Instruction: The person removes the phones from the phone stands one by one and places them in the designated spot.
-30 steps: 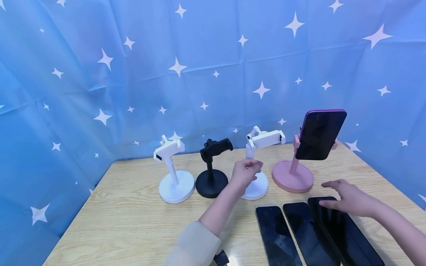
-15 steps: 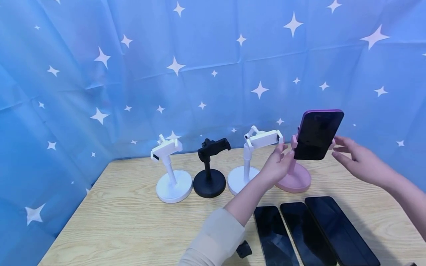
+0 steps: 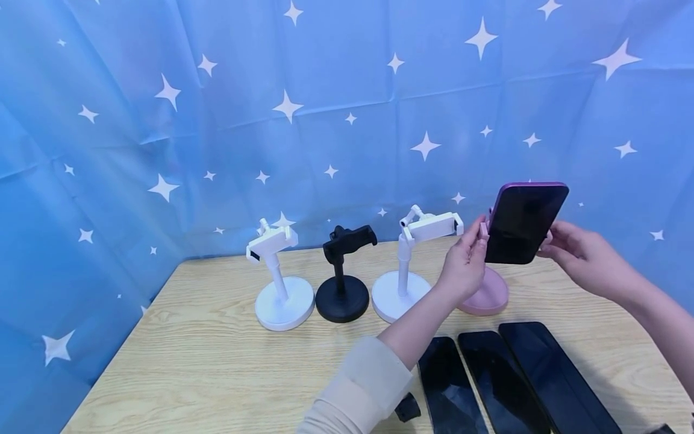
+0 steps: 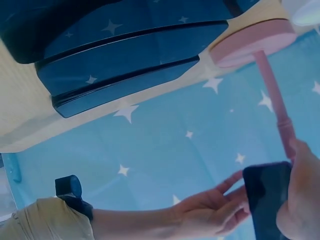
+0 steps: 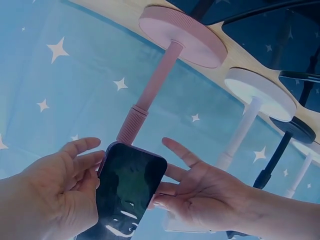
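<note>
A purple-edged phone (image 3: 526,223) sits in the clamp of the pink phone stand (image 3: 488,294), its dark screen tilted toward me. My left hand (image 3: 463,265) pinches the left clamp arm between thumb and fingers. On the other side, my right hand (image 3: 588,259) pinches the right clamp arm beside the phone's lower edge. From the right wrist, both hands flank the phone (image 5: 132,185) above the pink stem (image 5: 155,80), some fingers of the left hand (image 5: 210,195) spread out. The clamp's back is hidden behind the phone.
Left of the pink stand are a white stand (image 3: 401,295), a black stand (image 3: 343,299) and another white stand (image 3: 284,304), their clamps holding nothing. Three dark phones lie side by side in front, including the rightmost phone (image 3: 564,380). A blue starred curtain (image 3: 244,120) hangs behind the table.
Both hands have moved up to the pink stand, the left from in front of the white stand, the right from over the lying phones. The mounted phone has shifted and tilted slightly.
</note>
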